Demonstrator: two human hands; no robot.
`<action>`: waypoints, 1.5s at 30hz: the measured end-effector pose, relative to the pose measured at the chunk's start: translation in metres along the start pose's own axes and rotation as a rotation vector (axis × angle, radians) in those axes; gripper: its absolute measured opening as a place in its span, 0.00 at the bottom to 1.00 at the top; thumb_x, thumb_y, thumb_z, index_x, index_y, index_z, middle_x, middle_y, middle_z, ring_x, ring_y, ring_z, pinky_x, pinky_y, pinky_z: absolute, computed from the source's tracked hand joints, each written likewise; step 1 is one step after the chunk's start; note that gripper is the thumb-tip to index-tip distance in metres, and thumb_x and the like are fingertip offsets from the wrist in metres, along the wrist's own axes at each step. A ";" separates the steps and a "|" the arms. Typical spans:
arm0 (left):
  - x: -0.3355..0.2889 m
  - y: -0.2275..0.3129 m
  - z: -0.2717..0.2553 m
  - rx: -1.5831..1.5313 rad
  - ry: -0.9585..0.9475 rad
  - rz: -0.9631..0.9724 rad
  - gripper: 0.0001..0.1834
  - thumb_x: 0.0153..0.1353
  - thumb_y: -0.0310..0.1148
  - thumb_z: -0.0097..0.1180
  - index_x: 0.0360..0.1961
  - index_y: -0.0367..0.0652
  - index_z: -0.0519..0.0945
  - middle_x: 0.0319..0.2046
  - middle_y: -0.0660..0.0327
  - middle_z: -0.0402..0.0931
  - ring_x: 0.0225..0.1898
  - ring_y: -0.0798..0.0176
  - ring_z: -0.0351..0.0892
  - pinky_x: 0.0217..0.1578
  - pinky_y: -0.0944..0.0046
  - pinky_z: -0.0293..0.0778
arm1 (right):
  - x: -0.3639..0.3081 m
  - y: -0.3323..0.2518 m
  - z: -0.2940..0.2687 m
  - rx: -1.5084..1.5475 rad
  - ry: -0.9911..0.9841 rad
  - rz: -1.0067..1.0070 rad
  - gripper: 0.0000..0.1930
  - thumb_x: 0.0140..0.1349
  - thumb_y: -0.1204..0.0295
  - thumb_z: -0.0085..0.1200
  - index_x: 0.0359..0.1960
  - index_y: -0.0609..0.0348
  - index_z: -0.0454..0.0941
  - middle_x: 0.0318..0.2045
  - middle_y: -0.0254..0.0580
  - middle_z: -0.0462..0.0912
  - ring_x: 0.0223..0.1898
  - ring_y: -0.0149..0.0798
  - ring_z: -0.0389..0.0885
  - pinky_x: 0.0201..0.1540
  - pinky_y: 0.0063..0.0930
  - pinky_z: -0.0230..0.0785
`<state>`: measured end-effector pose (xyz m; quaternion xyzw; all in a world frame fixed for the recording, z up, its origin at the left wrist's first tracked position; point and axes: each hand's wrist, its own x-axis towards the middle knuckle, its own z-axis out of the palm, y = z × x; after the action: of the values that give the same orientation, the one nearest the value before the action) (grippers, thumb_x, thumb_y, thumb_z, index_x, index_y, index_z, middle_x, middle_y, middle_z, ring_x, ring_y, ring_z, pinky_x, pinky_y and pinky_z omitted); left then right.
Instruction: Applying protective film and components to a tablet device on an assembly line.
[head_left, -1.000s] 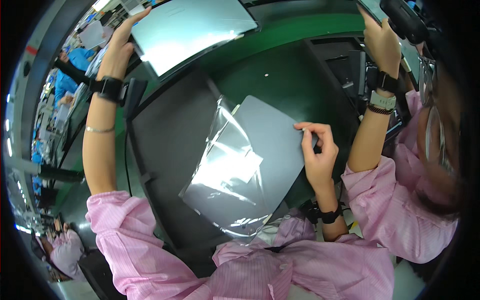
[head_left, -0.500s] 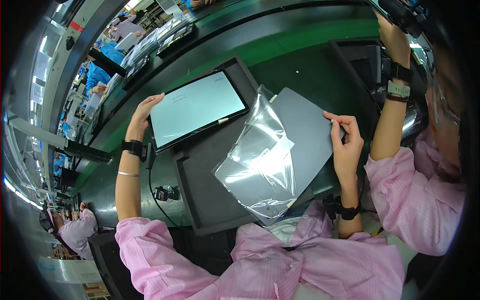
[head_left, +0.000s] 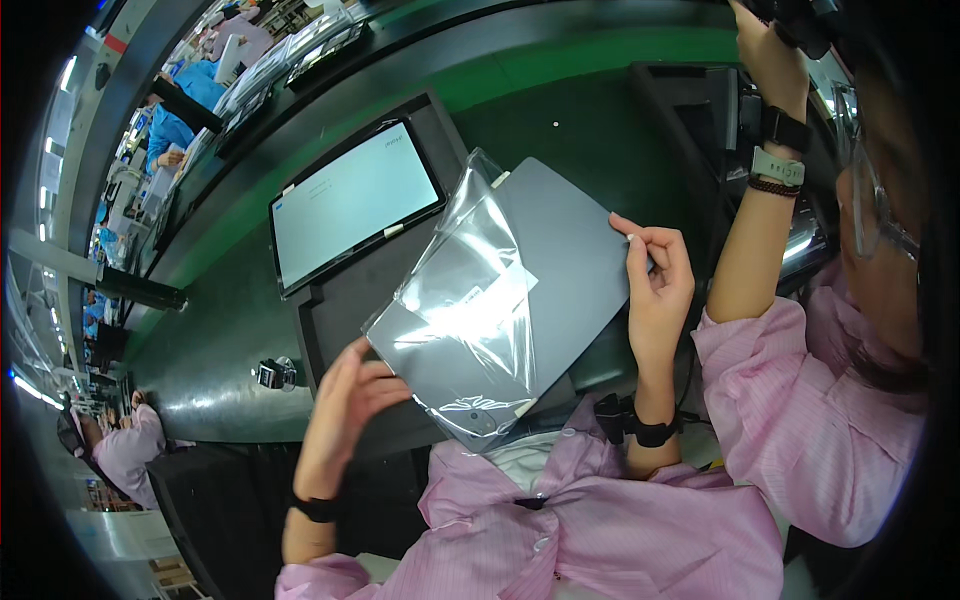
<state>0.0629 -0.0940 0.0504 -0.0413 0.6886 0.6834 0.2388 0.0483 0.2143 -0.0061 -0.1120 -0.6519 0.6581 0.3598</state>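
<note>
A grey tablet [head_left: 575, 235], back side up, is tilted in front of me with a clear plastic film [head_left: 470, 250] loosely covering its left part. My right hand [head_left: 662, 280] pinches its right edge between thumb and fingers. At its left corner is my left hand [head_left: 355, 395], slightly blurred, fingers apart; whether they press on the edge I cannot tell. A second tablet [head_left: 350, 205], its screen lit pale, rests on the far part of a dark tray [head_left: 318, 335], with small light tabs on its edges.
Left of the tray, a small dark device [head_left: 277, 373] sits on the green table [head_left: 215, 375]. At the right, a co-worker's arm [head_left: 745, 240] reaches over another dark tray [head_left: 650, 85]. Along the far side runs a raised dark rail [head_left: 440, 60].
My left hand has left the lit tablet and come nearer, to the grey tablet's left corner. My right hand keeps its pinch. The whole view has shifted slightly.
</note>
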 end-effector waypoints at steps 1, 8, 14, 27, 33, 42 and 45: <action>-0.004 -0.010 0.007 -0.195 -0.051 -0.028 0.27 0.68 0.48 0.39 0.59 0.38 0.63 0.49 0.53 0.73 0.46 0.59 0.76 0.45 0.61 0.73 | -0.001 -0.002 0.002 0.113 -0.005 0.022 0.02 0.61 0.78 0.49 0.31 0.63 0.70 0.38 0.38 0.84 0.18 0.14 0.57 0.19 0.12 0.45; 0.027 -0.006 0.089 -0.202 0.481 0.274 0.32 0.47 0.23 0.67 0.53 0.35 0.66 0.45 0.57 0.71 0.45 0.65 0.72 0.46 0.67 0.69 | -0.007 0.004 0.003 0.041 -0.108 -0.014 0.02 0.61 0.79 0.48 0.31 0.64 0.70 0.37 0.43 0.83 0.32 0.21 0.76 0.40 0.18 0.67; 0.006 -0.011 0.112 -0.224 0.616 0.497 0.34 0.46 0.21 0.65 0.56 0.34 0.65 0.48 0.57 0.69 0.49 0.62 0.70 0.51 0.65 0.64 | -0.004 -0.028 -0.002 -0.140 0.001 -0.380 0.02 0.59 0.80 0.48 0.33 0.62 0.70 0.38 0.40 0.83 0.52 0.42 0.73 0.58 0.41 0.59; 0.001 -0.007 0.115 -0.399 0.565 0.528 0.27 0.49 0.21 0.60 0.52 0.35 0.68 0.43 0.57 0.72 0.43 0.64 0.73 0.47 0.67 0.66 | 0.016 -0.063 -0.007 -0.569 0.059 -0.727 0.10 0.49 0.81 0.57 0.34 0.60 0.73 0.40 0.37 0.81 0.42 0.44 0.77 0.43 0.34 0.68; 0.000 -0.005 0.120 -0.506 0.498 0.490 0.29 0.50 0.21 0.58 0.55 0.36 0.65 0.45 0.56 0.71 0.45 0.61 0.73 0.48 0.65 0.68 | 0.014 -0.073 -0.014 -0.642 0.064 -0.768 0.11 0.49 0.80 0.57 0.34 0.59 0.72 0.40 0.37 0.81 0.41 0.44 0.76 0.43 0.34 0.68; -0.002 -0.005 0.119 -0.507 0.479 0.426 0.29 0.50 0.24 0.56 0.56 0.37 0.63 0.45 0.54 0.70 0.45 0.60 0.72 0.47 0.64 0.69 | 0.012 -0.082 -0.016 -0.686 0.027 -0.791 0.12 0.47 0.79 0.57 0.35 0.59 0.72 0.42 0.38 0.80 0.44 0.44 0.75 0.43 0.34 0.68; -0.001 -0.005 0.122 -0.469 0.485 0.451 0.25 0.53 0.29 0.56 0.53 0.36 0.68 0.45 0.54 0.71 0.45 0.59 0.73 0.47 0.62 0.70 | 0.012 -0.078 -0.014 -0.727 0.025 -0.786 0.13 0.47 0.79 0.56 0.36 0.60 0.72 0.43 0.38 0.79 0.44 0.45 0.74 0.44 0.35 0.68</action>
<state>0.0993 0.0229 0.0521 -0.1027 0.5423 0.8276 -0.1024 0.0739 0.2242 0.0695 0.0154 -0.8260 0.2041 0.5251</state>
